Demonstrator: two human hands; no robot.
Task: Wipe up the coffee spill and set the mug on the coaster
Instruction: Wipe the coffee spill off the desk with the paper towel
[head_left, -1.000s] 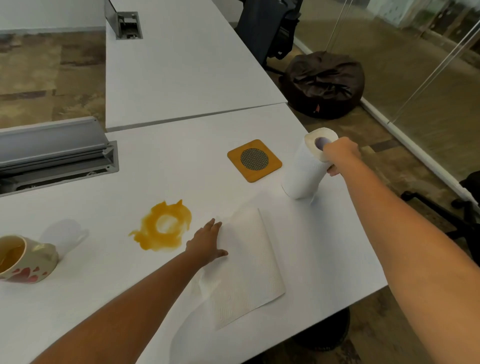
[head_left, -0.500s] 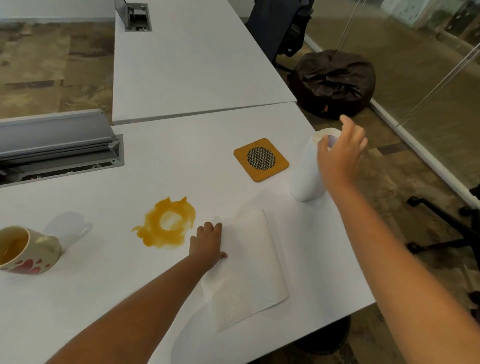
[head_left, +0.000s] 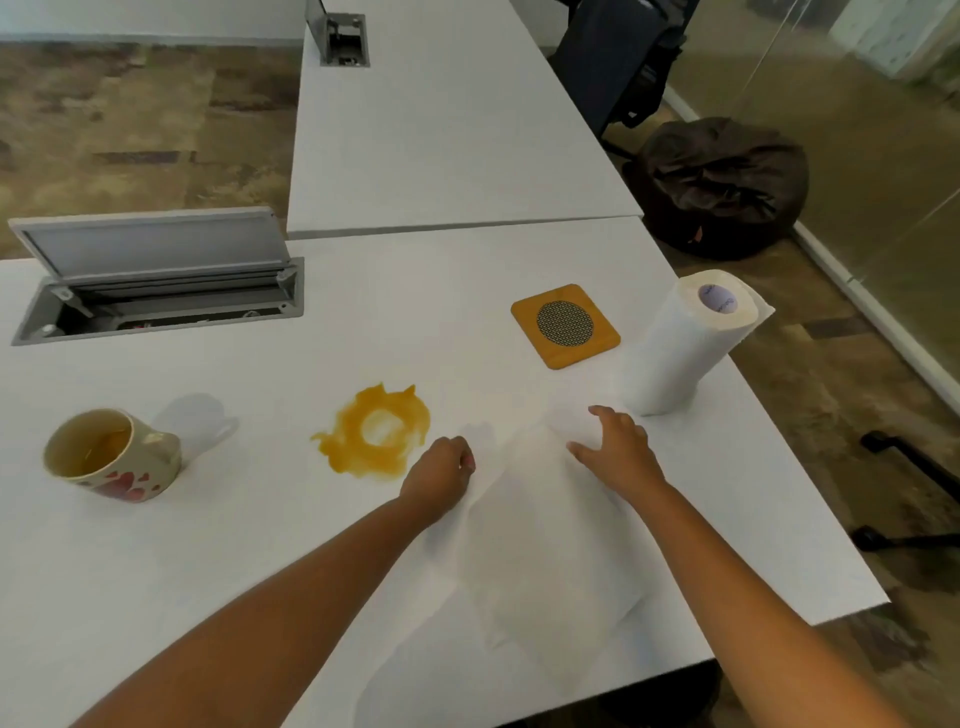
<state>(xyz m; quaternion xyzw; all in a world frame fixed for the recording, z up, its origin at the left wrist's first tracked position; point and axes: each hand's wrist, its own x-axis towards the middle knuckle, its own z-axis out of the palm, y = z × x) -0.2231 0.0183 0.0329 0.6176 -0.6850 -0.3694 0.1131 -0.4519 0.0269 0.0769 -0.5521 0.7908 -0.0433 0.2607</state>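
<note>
At the far left of the white table (head_left: 260, 545) we see the mug (head_left: 111, 454) standing upright with a little coffee in the bottom, well apart from the coaster. Behind it, a grey hatch (head_left: 156, 275) in the tabletop stands open. Moving right, the coffee spill (head_left: 376, 436) lies as an orange-brown ring with ragged edges, looking untouched: nothing covers it and no paper shows a stain.

Just right of the spill, our left hand (head_left: 441, 475) is curled closed on the near-left edge of a loose paper towel (head_left: 540, 530), pinching it so the sheet lifts into a soft fold. The towel spreads flat toward the table's front edge. Our right hand (head_left: 618, 452) rests on the towel's far-right part with fingers spread and relaxed, pressing or gathering rather than gripping; we cannot tell whether it has any real hold.

Beyond the hands, the coaster (head_left: 566, 325) lies bare, and to its right the paper roll (head_left: 680, 343) stands upright near the table's edge.

By our reckoning the task is at its opening stage: a sheet is in hand, but the wiping has not begun and the mug has yet to be carried across to the coaster.
</note>
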